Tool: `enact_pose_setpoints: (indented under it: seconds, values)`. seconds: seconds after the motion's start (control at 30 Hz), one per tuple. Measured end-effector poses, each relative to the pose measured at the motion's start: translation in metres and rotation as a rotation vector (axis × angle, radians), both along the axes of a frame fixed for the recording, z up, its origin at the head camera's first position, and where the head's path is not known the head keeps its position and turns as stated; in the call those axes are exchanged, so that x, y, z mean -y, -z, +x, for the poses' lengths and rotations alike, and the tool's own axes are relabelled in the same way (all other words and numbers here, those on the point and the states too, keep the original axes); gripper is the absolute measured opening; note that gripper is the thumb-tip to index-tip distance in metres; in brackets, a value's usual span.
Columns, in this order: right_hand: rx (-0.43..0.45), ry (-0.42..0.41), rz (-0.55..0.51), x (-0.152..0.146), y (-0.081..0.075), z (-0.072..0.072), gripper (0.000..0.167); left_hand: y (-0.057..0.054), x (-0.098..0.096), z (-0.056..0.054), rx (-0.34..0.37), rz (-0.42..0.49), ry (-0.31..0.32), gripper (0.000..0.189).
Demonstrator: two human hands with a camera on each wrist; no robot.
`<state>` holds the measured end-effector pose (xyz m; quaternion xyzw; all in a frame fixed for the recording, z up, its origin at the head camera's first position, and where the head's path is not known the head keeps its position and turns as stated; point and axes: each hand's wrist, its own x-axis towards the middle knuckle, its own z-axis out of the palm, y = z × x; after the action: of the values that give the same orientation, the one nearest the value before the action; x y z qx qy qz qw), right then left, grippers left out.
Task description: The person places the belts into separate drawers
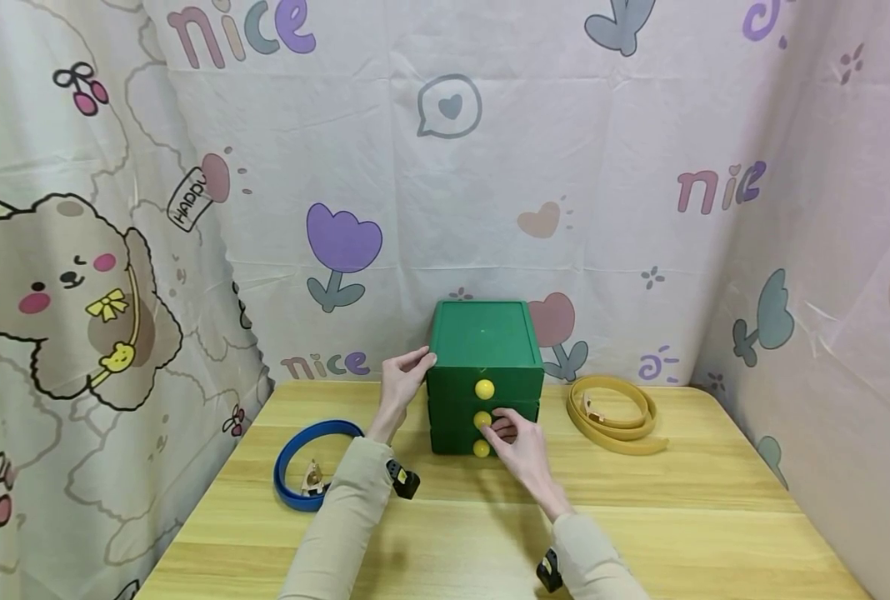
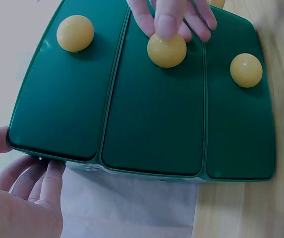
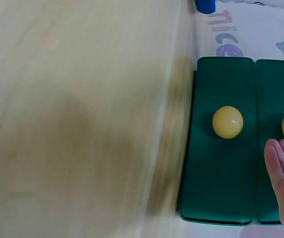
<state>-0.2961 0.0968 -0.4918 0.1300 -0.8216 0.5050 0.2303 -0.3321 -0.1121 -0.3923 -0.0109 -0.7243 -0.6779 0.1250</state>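
1. Furthest left, the blue belt point(image 1: 283, 467) lies coiled on the table point(image 1: 677, 533), partly behind my sleeve point(image 1: 347, 508) from the head view. I can't tell whether they touch, so I'd lift that forearm clear.

2. My left hand point(image 1: 397, 388) rests at the cabinet's upper left front corner, its fingers extended against the side rather than wrapped round it. I judge that a sound brace: light, steady pressure should stop the box from swivelling.

3. The green cabinet point(image 1: 482, 333) stands upright at mid-table, close to the back, its three drawer fronts looking flush. The top knob point(image 1: 485, 389) and bottom knob point(image 1: 481, 448) are untouched.

4. My right hand point(image 1: 522, 450) pinches the middle knob point(image 2: 167, 53) between thumb and fingers. It looks round and smooth, so it could slip; I want the pinch behind its widest part. Any pull would go best straight and level towards me, with no sideways twist to jam the drawer.

5. Rightmost, the yellow belt point(image 1: 632, 447) lies coiled, well apart from my fingers.
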Motion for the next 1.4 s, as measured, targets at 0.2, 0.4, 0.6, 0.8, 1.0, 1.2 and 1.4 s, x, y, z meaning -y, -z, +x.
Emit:
enact_pose_setpoints:
  seconds: [0.2, 0.4, 0.6, 0.8, 1.0, 1.2, 1.4]
  values:
    - [0.005, -0.013, -0.043, 0.0049, 0.0034, -0.0022, 0.019, -0.0002, -0.0001, -0.0008, 0.001, 0.002, -0.001, 0.037]
    - [0.000, -0.006, -0.069, 0.0070, 0.0045, -0.0043, 0.018, 0.0001, 0.0003, -0.0016, -0.001, 0.002, -0.002, 0.037]
    - [0.003, -0.013, -0.078, 0.0076, 0.0035, -0.0038, 0.017, -0.0003, 0.0006, -0.0016, 0.005, 0.001, -0.004, 0.036]
    - [0.012, -0.011, -0.073, 0.0071, 0.0028, -0.0037, 0.016, -0.0006, -0.0001, -0.0012, -0.001, -0.002, -0.002, 0.036]
    - [0.016, -0.004, -0.070, 0.0067, 0.0026, -0.0028, 0.017, 0.0000, 0.0000, -0.0026, -0.002, -0.001, 0.002, 0.037]
    - [0.005, -0.012, -0.068, 0.0080, 0.0006, -0.0022, 0.018, -0.0002, 0.0006, -0.0036, -0.003, 0.001, 0.001, 0.036]
    - [0.000, -0.015, -0.076, 0.0092, 0.0006, -0.0022, 0.017, -0.0003, 0.0008, -0.0035, 0.003, 0.001, 0.001, 0.036]
